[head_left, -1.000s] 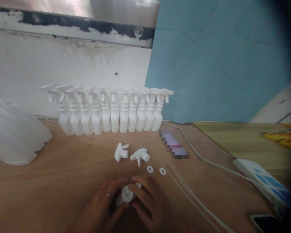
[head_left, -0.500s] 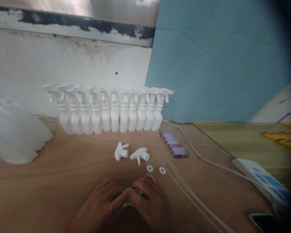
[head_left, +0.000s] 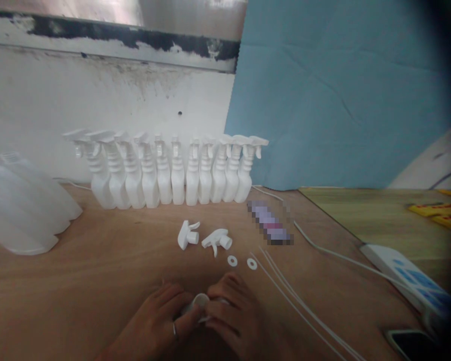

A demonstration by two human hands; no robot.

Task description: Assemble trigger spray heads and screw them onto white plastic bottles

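Observation:
Low in the head view, my left hand (head_left: 165, 316) and my right hand (head_left: 231, 311) meet around a white trigger spray head (head_left: 201, 301). Its round collar opening faces up between my fingertips, while the rest is mostly covered by my fingers. A ring sits on a finger of my left hand. Just beyond lie two loose white trigger spray heads, one on the left (head_left: 188, 235) and one on the right (head_left: 218, 240). Two flat white washers, a left one (head_left: 232, 260) and a right one (head_left: 251, 263), rest near my right hand. Thin white tubes (head_left: 285, 291) stretch to its right.
Several white spray bottles (head_left: 173, 185) stand in a row by the wall. Translucent bottles without tops (head_left: 26, 210) lean at the left. A pixelated purple object (head_left: 268, 223), a white cable (head_left: 323, 248), a white-and-blue box (head_left: 409, 276) and a dark phone-like object (head_left: 411, 345) are on the right.
The spray head has turned between my fingers, so its round opening now shows more plainly. My right hand has shifted slightly and its fingers have re-gripped. Everything else stays put.

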